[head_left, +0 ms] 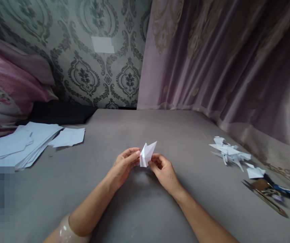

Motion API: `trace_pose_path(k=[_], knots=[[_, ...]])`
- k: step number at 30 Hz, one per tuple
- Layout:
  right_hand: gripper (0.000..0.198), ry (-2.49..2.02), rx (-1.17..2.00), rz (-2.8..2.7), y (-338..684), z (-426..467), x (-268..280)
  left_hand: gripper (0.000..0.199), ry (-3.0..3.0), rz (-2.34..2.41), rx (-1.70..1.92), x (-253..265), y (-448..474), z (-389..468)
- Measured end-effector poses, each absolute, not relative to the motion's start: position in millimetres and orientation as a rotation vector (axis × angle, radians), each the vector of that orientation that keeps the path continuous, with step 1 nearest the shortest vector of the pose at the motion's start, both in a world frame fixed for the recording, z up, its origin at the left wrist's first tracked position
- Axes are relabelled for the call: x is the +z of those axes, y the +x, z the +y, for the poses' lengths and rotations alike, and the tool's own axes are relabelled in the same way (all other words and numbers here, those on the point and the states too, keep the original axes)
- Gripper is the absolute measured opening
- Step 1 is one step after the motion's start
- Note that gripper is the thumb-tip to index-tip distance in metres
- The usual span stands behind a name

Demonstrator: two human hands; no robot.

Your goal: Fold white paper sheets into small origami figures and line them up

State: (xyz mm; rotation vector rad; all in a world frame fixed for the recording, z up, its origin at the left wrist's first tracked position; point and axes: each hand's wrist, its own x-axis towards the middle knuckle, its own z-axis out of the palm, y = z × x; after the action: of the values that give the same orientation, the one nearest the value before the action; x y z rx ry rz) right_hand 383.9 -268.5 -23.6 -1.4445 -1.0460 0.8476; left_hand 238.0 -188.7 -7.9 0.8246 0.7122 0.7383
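Between my two hands, just above the grey surface, is a small folded white paper piece (147, 154) with pointed tips that rise to the upper right. My left hand (125, 163) pinches its left edge between thumb and fingers. On the lower right side, my right hand (164, 171) grips the same paper with thumb and curled fingers. Some of the fingertips behind the paper are hidden.
Stacked white sheets (37, 138) and a smaller pile of cut paper (70, 136) lie at left. To the right are several folded paper pieces (229, 152), blue-handled scissors (286, 192) and a pointed metal tool (267, 199). Curtains (210, 60) border the grey surface (145, 125).
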Motion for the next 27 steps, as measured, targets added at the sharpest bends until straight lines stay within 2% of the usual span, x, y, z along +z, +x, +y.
trace_pose_path(k=[3,9,20,27], knots=[[0.023,-1.469,0.824,-1.058,385,-269,-24,0.035,0.839,0.707,0.673,-4,238,-192],[0.018,-1.490,0.782,-1.152,385,-271,-23,0.026,0.846,0.707,0.656,-5,239,-192],[0.014,-1.588,0.611,-1.223,388,-272,-17,0.023,0.982,0.844,0.971,2,236,-191],[0.023,-1.511,0.635,-1.044,390,-273,-12,0.020,1.103,0.942,1.054,6,238,-198]])
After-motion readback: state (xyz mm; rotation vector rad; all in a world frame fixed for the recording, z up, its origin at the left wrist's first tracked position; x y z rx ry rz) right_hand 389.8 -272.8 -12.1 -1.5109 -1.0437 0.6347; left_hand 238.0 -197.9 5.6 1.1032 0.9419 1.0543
